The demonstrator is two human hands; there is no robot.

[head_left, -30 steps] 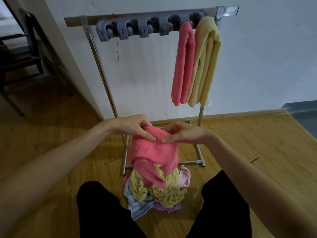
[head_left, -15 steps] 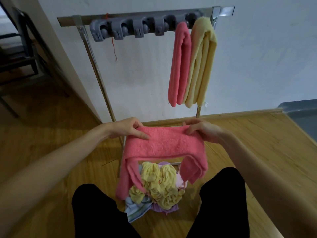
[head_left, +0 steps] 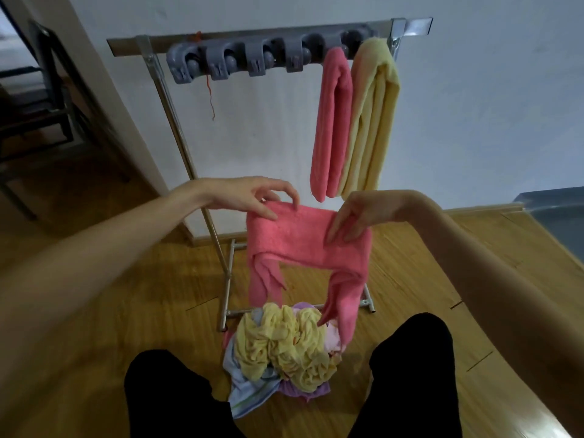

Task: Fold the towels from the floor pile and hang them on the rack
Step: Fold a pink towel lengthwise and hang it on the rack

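My left hand point(head_left: 252, 197) and right hand point(head_left: 357, 216) pinch the towel point(head_left: 303, 241) taut between them, ends hanging, ready for folding.

We find no readable text, label, brand, number or sign anywhere in the view.
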